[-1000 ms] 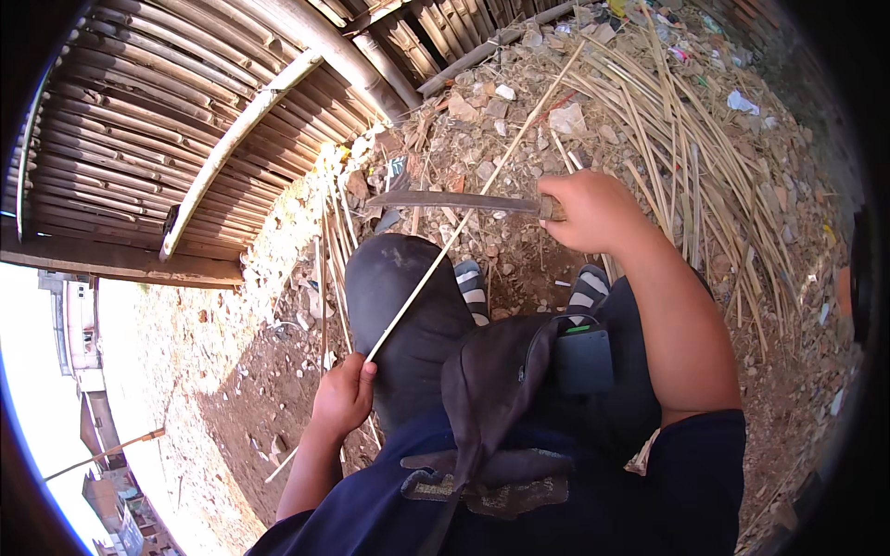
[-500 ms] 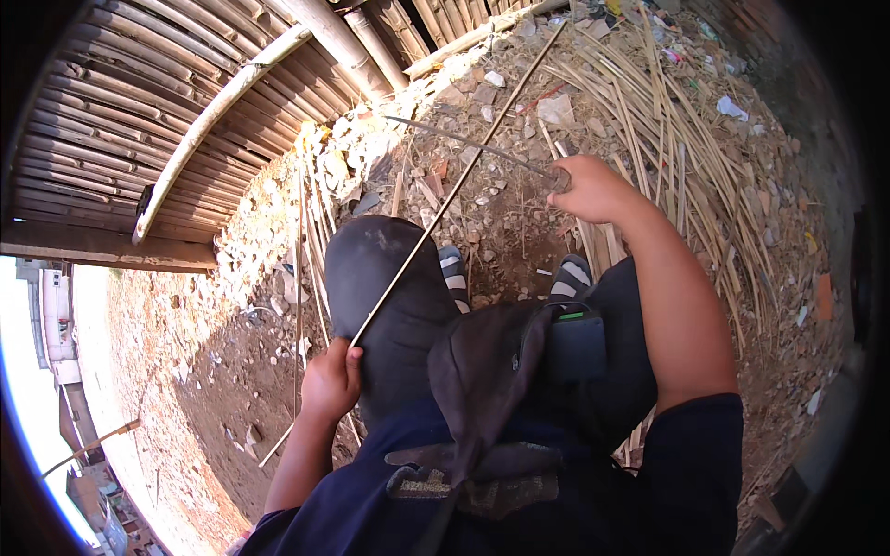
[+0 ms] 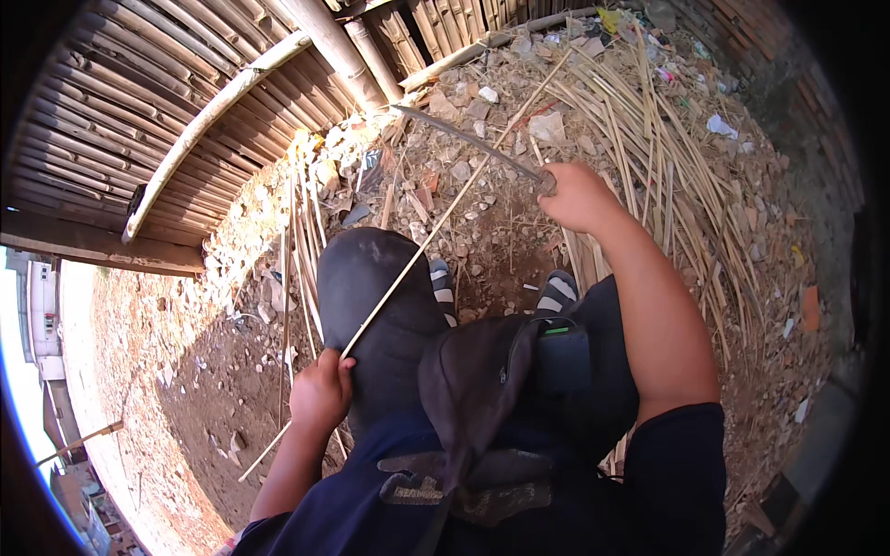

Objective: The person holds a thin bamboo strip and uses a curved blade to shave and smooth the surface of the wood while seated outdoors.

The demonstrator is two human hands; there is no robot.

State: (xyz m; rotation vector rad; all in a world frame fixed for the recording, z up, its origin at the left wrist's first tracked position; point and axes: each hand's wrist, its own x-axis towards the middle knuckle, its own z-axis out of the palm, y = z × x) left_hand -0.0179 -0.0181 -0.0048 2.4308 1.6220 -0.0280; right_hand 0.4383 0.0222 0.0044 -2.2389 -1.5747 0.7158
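Note:
My left hand (image 3: 321, 389) is closed round a long, thin bamboo strip (image 3: 400, 276) near its lower end. The strip slants across my left knee, away and to the right, and a short tail sticks out below the fist. My right hand (image 3: 577, 197) grips the handle of a long-bladed knife (image 3: 465, 136), its blade pointing to the far left. Blade and strip cross in the picture, a little left of the right fist; whether they touch I cannot tell. Most of the knife's handle is hidden in my fingers.
A big heap of split bamboo strips (image 3: 660, 157) lies at the right, with a smaller bundle (image 3: 298, 222) left of my knee. A bamboo-slat structure (image 3: 176, 111) stands at the upper left. Stones and litter cover the soil around my sandalled feet (image 3: 556, 292). A brick wall (image 3: 756, 42) rises at far right.
The strip's far part has turned from dark to pale and lies slightly lower. The knife has shifted slightly along with my right hand, to the left. Both hands keep their grip.

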